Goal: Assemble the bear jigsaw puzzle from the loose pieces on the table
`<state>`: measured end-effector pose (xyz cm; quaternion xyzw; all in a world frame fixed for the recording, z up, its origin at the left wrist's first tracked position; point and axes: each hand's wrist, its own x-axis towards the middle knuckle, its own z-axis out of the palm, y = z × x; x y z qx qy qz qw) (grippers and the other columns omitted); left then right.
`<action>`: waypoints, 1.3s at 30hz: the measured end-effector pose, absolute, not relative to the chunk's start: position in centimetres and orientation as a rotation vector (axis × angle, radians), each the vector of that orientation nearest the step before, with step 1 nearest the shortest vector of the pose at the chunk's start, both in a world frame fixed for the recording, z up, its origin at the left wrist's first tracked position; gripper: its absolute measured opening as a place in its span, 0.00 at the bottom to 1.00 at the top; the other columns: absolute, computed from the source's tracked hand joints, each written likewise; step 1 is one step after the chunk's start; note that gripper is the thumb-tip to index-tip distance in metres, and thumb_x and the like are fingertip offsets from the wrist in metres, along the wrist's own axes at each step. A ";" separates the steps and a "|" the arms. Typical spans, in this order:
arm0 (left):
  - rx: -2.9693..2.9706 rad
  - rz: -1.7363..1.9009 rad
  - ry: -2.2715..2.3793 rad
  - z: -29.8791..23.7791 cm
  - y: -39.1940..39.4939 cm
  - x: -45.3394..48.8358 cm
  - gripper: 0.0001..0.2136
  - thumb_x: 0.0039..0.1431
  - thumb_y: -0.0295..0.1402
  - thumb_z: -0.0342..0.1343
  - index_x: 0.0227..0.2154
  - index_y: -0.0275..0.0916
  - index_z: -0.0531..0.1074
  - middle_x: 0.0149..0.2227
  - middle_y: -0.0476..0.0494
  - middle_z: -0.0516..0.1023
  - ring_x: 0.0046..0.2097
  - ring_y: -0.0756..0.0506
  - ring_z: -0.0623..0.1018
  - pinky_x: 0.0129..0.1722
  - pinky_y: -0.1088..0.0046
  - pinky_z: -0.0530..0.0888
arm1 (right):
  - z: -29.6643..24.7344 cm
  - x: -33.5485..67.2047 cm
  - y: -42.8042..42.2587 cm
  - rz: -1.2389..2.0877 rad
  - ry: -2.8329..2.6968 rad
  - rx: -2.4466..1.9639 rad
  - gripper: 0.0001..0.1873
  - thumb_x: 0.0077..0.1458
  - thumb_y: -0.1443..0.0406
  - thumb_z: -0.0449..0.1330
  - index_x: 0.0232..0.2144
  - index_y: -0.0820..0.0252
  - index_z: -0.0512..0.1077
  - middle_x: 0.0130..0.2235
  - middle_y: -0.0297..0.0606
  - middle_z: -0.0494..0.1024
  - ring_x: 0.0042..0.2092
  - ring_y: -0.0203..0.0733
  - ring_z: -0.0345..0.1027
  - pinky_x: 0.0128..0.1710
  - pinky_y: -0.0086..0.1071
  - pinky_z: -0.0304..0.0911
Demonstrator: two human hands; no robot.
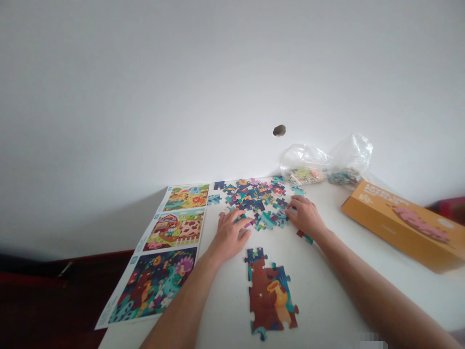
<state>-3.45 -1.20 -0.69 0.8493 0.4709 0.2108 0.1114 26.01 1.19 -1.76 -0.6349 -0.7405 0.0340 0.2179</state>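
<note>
A loose heap of multicoloured jigsaw pieces [254,198] lies on the white table [319,291]. My left hand [228,235] reaches the heap's lower left edge, its fingers over teal and pink pieces. My right hand [307,216] rests at the heap's right side, with fingertips on or among the pieces. Neither view of the fingers shows whether a piece is held. Nearer me, between my forearms, lies a joined section of puzzle [271,295] showing a brown bear with a honey pot. Its edges are uneven.
Printed puzzle picture sheets [152,286] lie along the table's left side, overhanging its edge. Two clear plastic bags of pieces [303,165] stand at the back by the white wall [232,72]. An orange puzzle box [403,225] lies at the right.
</note>
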 end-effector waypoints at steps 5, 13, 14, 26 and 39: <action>2.505 0.630 1.383 -0.9 -1.1 -3.5 0.14 0.62 0.33 0.53 0.50 0.48 0.74 0.57 0.43 0.69 0.60 0.38 0.68 0.65 0.44 0.54 | -1.8 26.0 1.4 0.122 -2.048 -1.724 0.07 0.58 0.61 0.59 0.31 0.56 0.75 0.53 0.43 0.73 0.54 0.50 0.66 0.55 0.46 0.60; 2.492 0.630 1.380 -0.9 -1.2 -3.5 0.15 0.62 0.32 0.53 0.50 0.48 0.73 0.58 0.43 0.69 0.61 0.38 0.68 0.65 0.43 0.53 | -2.0 25.9 1.4 0.118 -1.992 -1.824 0.05 0.59 0.64 0.59 0.33 0.57 0.74 0.48 0.44 0.73 0.52 0.52 0.64 0.51 0.45 0.60; 2.489 0.626 1.384 -0.8 -1.2 -3.4 0.15 0.62 0.32 0.53 0.50 0.48 0.73 0.58 0.43 0.69 0.61 0.38 0.68 0.65 0.43 0.53 | -2.1 25.9 1.4 0.117 -1.984 -1.820 0.05 0.59 0.64 0.59 0.33 0.57 0.74 0.47 0.44 0.73 0.51 0.52 0.64 0.51 0.45 0.60; 2.477 0.618 1.392 -0.8 -1.2 -3.4 0.14 0.62 0.33 0.53 0.50 0.49 0.74 0.57 0.44 0.68 0.61 0.38 0.68 0.65 0.44 0.54 | -1.7 25.3 1.4 0.080 -2.033 -1.688 0.17 0.60 0.65 0.53 0.51 0.57 0.66 0.60 0.48 0.66 0.62 0.54 0.56 0.57 0.51 0.56; 2.486 0.620 1.386 -0.9 -1.2 -3.5 0.14 0.63 0.34 0.52 0.50 0.49 0.73 0.57 0.43 0.69 0.60 0.39 0.68 0.66 0.45 0.54 | -1.6 25.7 2.2 -0.021 -2.047 -1.763 0.19 0.62 0.55 0.55 0.52 0.54 0.72 0.49 0.45 0.75 0.51 0.54 0.65 0.57 0.53 0.54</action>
